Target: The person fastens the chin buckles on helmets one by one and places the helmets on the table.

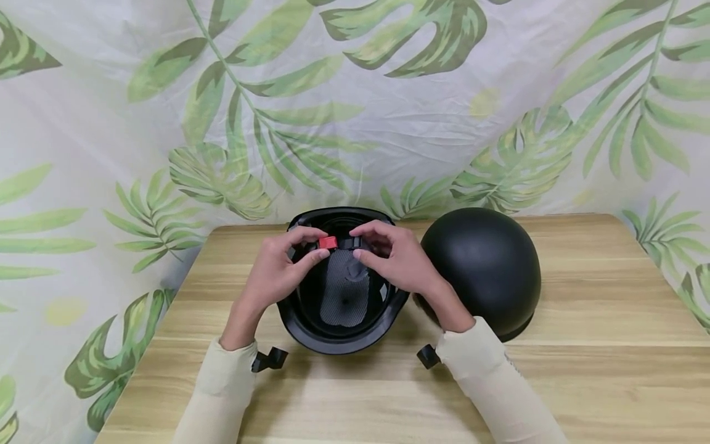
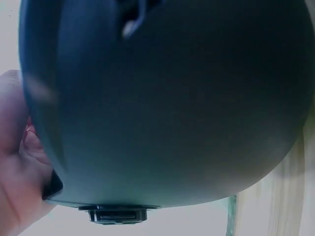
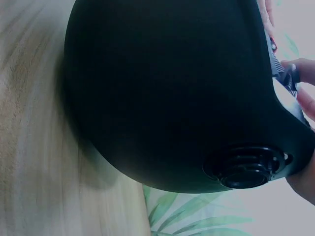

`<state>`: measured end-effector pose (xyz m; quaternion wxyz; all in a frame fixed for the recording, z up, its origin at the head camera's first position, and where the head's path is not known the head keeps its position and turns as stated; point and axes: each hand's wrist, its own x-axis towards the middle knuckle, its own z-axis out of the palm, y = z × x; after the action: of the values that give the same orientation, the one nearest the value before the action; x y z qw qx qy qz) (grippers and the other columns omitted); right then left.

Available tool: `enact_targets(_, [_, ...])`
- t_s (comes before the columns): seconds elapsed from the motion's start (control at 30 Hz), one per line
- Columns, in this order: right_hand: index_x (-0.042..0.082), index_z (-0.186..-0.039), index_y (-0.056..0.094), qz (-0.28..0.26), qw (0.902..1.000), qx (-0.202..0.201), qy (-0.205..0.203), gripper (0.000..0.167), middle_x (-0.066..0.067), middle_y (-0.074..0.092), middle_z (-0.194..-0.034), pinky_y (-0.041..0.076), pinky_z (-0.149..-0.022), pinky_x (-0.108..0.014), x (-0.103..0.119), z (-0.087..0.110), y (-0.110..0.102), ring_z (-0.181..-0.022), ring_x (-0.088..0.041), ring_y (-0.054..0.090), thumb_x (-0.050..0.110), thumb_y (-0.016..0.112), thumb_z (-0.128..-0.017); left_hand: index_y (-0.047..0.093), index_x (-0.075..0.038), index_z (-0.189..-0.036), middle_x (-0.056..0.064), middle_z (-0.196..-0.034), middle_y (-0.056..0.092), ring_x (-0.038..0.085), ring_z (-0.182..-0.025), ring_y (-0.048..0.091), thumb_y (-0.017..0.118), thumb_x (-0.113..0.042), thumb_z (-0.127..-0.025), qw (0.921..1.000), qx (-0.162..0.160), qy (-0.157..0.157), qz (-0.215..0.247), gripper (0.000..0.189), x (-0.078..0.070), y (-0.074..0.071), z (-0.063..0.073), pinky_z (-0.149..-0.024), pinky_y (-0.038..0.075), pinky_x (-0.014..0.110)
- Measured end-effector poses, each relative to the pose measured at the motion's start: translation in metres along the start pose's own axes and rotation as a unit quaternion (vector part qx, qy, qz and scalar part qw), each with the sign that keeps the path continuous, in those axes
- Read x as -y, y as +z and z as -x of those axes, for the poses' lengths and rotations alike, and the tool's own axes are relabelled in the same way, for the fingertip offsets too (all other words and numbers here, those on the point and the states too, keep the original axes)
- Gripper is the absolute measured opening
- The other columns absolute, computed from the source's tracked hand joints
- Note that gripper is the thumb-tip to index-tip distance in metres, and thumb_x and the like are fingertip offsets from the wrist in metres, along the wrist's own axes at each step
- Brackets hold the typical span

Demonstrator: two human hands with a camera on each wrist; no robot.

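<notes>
A black helmet (image 1: 342, 346) lies upside down on the table, its padded inside facing up. Over its opening, my left hand (image 1: 274, 265) pinches a red buckle piece (image 1: 328, 242) between thumb and fingers. Facing it, my right hand (image 1: 403, 258) pinches a black buckle piece (image 1: 355, 243). The two pieces are in line and very close; whether they touch, I cannot tell. In the left wrist view the helmet's outer shell (image 2: 172, 108) hides most of that hand. The right wrist view shows the shell (image 3: 167, 93) with a round black fitting (image 3: 243, 167) on it.
A second black helmet (image 1: 482, 271) sits dome up to the right, close to my right forearm. The wooden table (image 1: 599, 370) ends at a leaf-patterned cloth (image 1: 410, 135) behind. Black wrist mounts (image 1: 270, 359) stick out from both sleeves.
</notes>
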<state>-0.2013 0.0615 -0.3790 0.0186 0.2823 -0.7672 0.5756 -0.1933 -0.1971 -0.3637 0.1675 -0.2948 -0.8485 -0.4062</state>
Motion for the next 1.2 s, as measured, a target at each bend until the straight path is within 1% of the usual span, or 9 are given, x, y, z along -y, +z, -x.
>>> enact_targets(0.13, [0.007, -0.125, 0.073, -0.032, 0.9993, -0.015, 0.01, 0.028, -0.009, 0.074, -0.118, 0.059, -0.08, -0.025, -0.0034, -0.0002, -0.002, -0.096, -0.019, 0.073, 0.009, 0.074, -0.097, 0.077, -0.01, -0.115, 0.003, -0.099, 0.08, 0.006, -0.084, 0.064, 0.083, -0.009, -0.092, 0.9999, 0.003, -0.011, -0.011, 0.024, -0.002, -0.0009, 0.0005, -0.073, 0.047, 0.027])
enact_targets(0.23, [0.004, -0.124, 0.072, -0.049, 0.9985, -0.023, 0.015, 0.028, -0.01, 0.073, -0.12, 0.06, -0.081, -0.025, -0.0038, -0.0011, -0.0027, -0.097, -0.02, 0.073, 0.008, 0.075, -0.096, 0.077, -0.011, -0.113, 0.002, -0.1, 0.08, 0.007, -0.085, 0.064, 0.084, -0.01, -0.091, 0.9998, 0.008, -0.014, -0.015, 0.023, -0.0036, -0.001, -0.0004, -0.075, 0.049, 0.026])
enact_targets(0.33, [0.001, -0.126, 0.072, -0.053, 0.9983, -0.022, 0.016, 0.032, -0.011, 0.072, -0.124, 0.059, -0.084, -0.023, -0.0031, -0.0019, -0.0029, -0.1, -0.021, 0.073, 0.007, 0.076, -0.095, 0.077, -0.011, -0.113, 0.002, -0.103, 0.081, 0.008, -0.09, 0.067, 0.085, -0.01, -0.091, 0.9997, 0.016, -0.016, -0.01, 0.024, -0.0051, -0.0017, -0.001, -0.081, 0.05, 0.023])
enact_targets(0.47, [0.002, -0.128, 0.073, -0.045, 0.9988, -0.017, 0.003, 0.033, -0.011, 0.073, -0.125, 0.059, -0.087, -0.023, -0.0042, -0.0016, -0.0033, -0.106, -0.022, 0.075, 0.008, 0.077, -0.096, 0.077, -0.01, -0.115, 0.003, -0.105, 0.08, 0.01, -0.097, 0.07, 0.084, -0.008, -0.091, 0.9995, 0.023, -0.023, 0.0, 0.025, -0.0054, -0.0018, -0.0014, -0.088, 0.051, 0.022])
enact_targets(0.67, [-0.002, -0.127, 0.073, -0.056, 0.9979, -0.019, -0.027, 0.032, -0.013, 0.074, -0.122, 0.06, -0.088, -0.023, -0.0055, -0.0008, -0.003, -0.107, -0.024, 0.076, 0.005, 0.078, -0.096, 0.077, -0.011, -0.118, 0.004, -0.111, 0.079, 0.009, -0.1, 0.068, 0.08, -0.008, -0.094, 0.9995, 0.017, -0.023, 0.013, 0.024, -0.0013, -0.0018, -0.0014, -0.089, 0.051, 0.024])
enact_targets(0.8, [0.001, -0.125, 0.075, -0.054, 0.9971, -0.022, -0.049, 0.031, -0.012, 0.074, -0.12, 0.06, -0.09, -0.024, -0.0056, -0.0008, -0.002, -0.106, -0.021, 0.076, 0.003, 0.079, -0.094, 0.077, -0.011, -0.118, 0.003, -0.112, 0.079, 0.008, -0.1, 0.067, 0.08, -0.007, -0.094, 0.9995, 0.012, -0.018, 0.023, 0.025, -0.0012, -0.002, -0.0017, -0.089, 0.051, 0.023])
enact_targets(0.9, [0.004, -0.124, 0.077, -0.049, 0.9969, -0.025, -0.057, 0.031, -0.012, 0.074, -0.12, 0.061, -0.091, -0.025, -0.005, -0.0009, -0.0009, -0.106, -0.019, 0.076, 0.003, 0.08, -0.093, 0.078, -0.01, -0.118, 0.004, -0.112, 0.079, 0.008, -0.101, 0.068, 0.081, -0.005, -0.092, 0.9995, 0.012, -0.012, 0.028, 0.026, -0.0021, -0.0017, -0.0014, -0.092, 0.051, 0.021])
enact_targets(1.03, [0.002, -0.124, 0.076, -0.046, 0.9973, -0.025, -0.051, 0.032, -0.013, 0.076, -0.118, 0.061, -0.088, -0.025, -0.0028, -0.0004, 0.0007, -0.103, -0.018, 0.077, 0.004, 0.081, -0.093, 0.078, -0.007, -0.116, 0.007, -0.111, 0.079, 0.009, -0.103, 0.069, 0.082, -0.002, -0.09, 0.9991, 0.017, 0.001, 0.04, 0.027, -0.0032, -0.0009, -0.0011, -0.097, 0.052, 0.019])
enact_targets(1.2, [0.003, -0.124, 0.076, -0.042, 0.9986, -0.024, -0.021, 0.032, -0.012, 0.078, -0.114, 0.06, -0.084, -0.023, 0.0006, -0.0005, 0.0023, -0.099, -0.019, 0.077, 0.008, 0.082, -0.093, 0.078, -0.005, -0.115, 0.009, -0.11, 0.079, 0.006, -0.104, 0.069, 0.082, 0.002, -0.089, 0.9979, 0.017, 0.012, 0.062, 0.027, -0.0026, -0.0013, -0.0008, -0.099, 0.051, 0.018])
